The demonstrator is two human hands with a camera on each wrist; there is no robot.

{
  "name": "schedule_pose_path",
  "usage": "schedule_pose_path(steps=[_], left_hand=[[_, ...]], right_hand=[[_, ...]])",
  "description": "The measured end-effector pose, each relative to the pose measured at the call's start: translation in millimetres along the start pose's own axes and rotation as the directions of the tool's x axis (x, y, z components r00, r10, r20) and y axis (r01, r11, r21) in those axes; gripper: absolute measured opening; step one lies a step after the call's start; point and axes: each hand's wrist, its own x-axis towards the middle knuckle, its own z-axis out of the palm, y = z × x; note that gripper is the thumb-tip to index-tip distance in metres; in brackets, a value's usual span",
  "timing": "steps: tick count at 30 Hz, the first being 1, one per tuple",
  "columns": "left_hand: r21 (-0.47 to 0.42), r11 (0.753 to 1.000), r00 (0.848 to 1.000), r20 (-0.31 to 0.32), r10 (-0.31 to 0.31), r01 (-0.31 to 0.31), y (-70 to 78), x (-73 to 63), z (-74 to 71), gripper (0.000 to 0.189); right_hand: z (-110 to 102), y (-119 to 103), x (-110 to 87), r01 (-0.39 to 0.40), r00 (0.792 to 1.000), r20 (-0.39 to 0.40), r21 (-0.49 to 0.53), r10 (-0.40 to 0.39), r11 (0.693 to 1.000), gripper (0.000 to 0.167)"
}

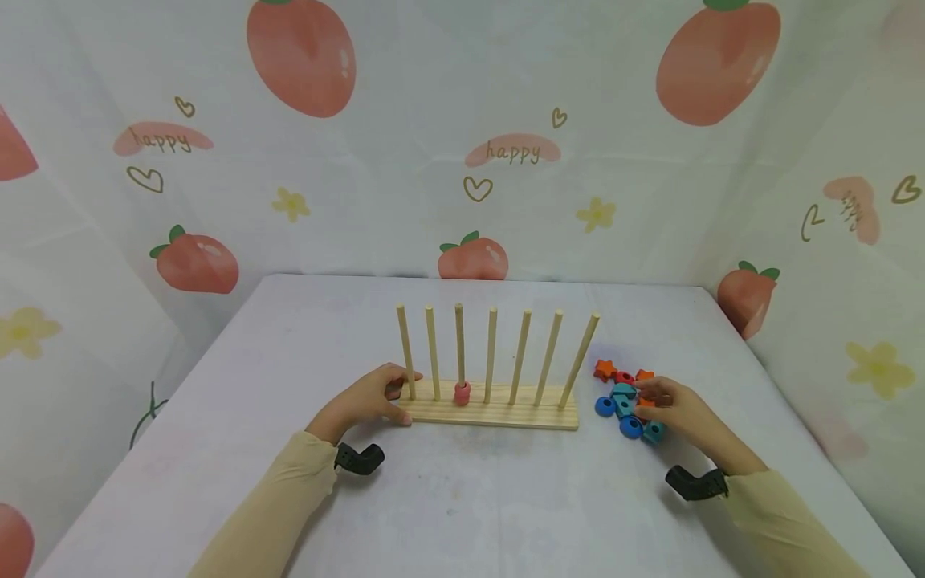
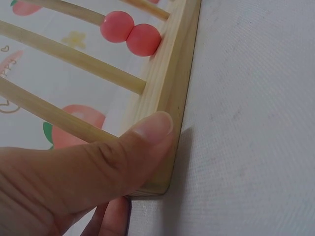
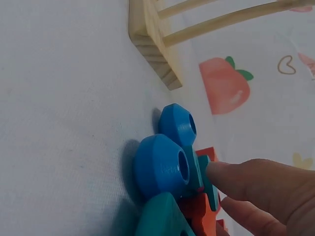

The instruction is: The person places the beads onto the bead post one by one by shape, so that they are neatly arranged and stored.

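Observation:
A wooden peg stand (image 1: 477, 415) with several upright rods stands mid-table. My left hand (image 1: 376, 395) grips its left end, the thumb (image 2: 153, 129) on the front edge and other fingers behind. Two pink beads (image 2: 130, 33) sit stacked on the third rod from the left. At the right, my right hand (image 1: 670, 408) is over a pile of beads, its thumb and fingers apart. In the right wrist view the thumb tip meets or nearly meets a teal bead (image 3: 210, 184); an orange bead (image 3: 203, 216) lies beside it. The far fingertips are partly hidden.
Blue beads (image 1: 605, 406) lie at the pile's left and front, near the stand's right end. An orange star bead (image 1: 605, 369) and a red bead (image 1: 625, 377) lie at its back. A fruit-printed cloth (image 1: 390, 193) hangs behind the white table (image 1: 520, 498).

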Motion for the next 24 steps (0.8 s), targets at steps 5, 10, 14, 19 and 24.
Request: schedule_pose_path(steps=[5, 10, 14, 19, 24], left_hand=[[-0.012, 1.000, 1.000, 0.011, 0.028, -0.028, 0.8, 0.1, -1.0, 0.067], [-0.005, 1.000, 0.999, 0.013, 0.029, -0.029, 1.0, -0.5, -1.1, 0.067], [-0.010, 1.000, 1.000, 0.008, 0.008, -0.008, 1.6, -0.3, -0.4, 0.067], [-0.009, 1.000, 1.000, 0.005, 0.003, -0.003, 3.1, -0.1, -0.2, 0.067], [-0.003, 1.000, 1.000, -0.003, -0.016, 0.016, 3.7, -0.5, 0.4, 0.067]], right_hand=[[2, -3, 7.3, 0.011, 1.000, -0.010, -0.004, -0.011, 1.000, 0.054], [4, -6, 13.5, -0.014, 0.999, -0.030, -0.036, 0.013, 0.999, 0.049], [6, -8, 16.9, -0.029, 0.999, -0.033, -0.050, 0.027, 0.998, 0.047], [7, -9, 20.0, -0.030, 0.999, -0.037, -0.073, 0.027, 0.997, 0.043], [6, -10, 21.8, -0.019, 0.999, -0.035, -0.080, 0.016, 0.997, 0.038]])
